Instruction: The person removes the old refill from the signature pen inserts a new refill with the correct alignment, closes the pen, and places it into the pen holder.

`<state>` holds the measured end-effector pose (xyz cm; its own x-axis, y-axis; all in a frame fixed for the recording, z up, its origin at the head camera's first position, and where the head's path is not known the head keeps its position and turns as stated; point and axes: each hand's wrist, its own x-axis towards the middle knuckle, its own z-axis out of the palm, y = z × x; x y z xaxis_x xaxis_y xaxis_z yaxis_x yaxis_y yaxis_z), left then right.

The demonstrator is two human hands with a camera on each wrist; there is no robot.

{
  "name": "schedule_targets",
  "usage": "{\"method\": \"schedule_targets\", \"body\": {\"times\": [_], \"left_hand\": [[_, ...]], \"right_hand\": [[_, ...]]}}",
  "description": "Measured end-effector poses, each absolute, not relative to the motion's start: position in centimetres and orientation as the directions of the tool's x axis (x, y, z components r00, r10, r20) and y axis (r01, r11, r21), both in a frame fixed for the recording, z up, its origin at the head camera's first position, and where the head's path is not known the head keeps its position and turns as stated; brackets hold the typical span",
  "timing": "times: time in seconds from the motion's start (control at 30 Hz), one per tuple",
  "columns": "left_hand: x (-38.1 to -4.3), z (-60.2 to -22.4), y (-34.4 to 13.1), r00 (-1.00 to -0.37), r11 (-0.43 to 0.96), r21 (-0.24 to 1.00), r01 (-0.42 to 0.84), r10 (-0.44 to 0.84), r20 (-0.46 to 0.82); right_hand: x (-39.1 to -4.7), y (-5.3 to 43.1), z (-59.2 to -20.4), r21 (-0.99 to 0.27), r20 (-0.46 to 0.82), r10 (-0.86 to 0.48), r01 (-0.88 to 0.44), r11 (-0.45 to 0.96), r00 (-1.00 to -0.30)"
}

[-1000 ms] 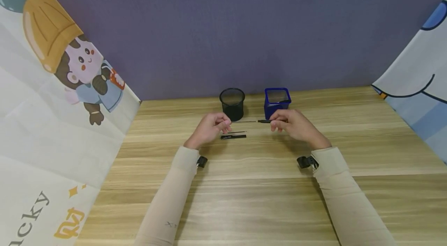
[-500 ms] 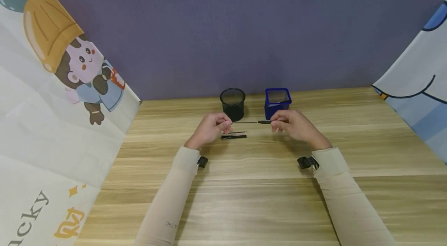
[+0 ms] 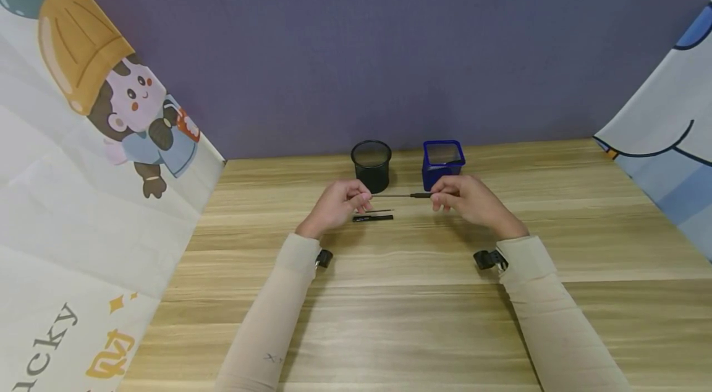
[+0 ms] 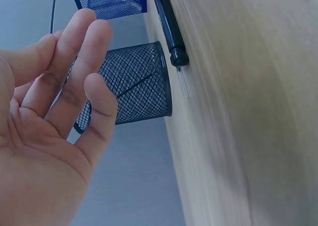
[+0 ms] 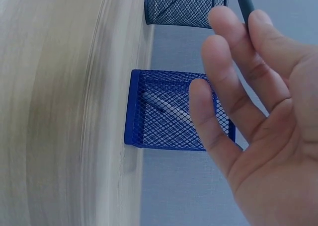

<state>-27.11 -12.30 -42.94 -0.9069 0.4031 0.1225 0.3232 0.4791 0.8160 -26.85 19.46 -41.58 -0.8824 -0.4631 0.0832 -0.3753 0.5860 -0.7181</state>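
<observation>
Left hand pinches a thin rod, right hand a slim black pen barrel; both parts align end to end between the hands, above the wood-grain desk. Remaining fingers: slightly bent. Behind: round black mesh cup, square blue mesh cup.

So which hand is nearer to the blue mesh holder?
Right. The right hand is just in front of the blue mesh holder; the left hand is farther off to the left, near the black mesh holder.
</observation>
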Motion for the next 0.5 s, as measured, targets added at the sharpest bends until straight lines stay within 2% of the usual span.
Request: {"method": "schedule_targets", "body": {"times": [0.5], "left_hand": [[-26.99,-42.91,-11.98,-0.907,0.497,0.806,0.321,0.408,0.110]], "right_hand": [[-26.92,19.40,-41.63,-0.724,0.069,-0.456,-0.359,0.589,-0.887]]}}
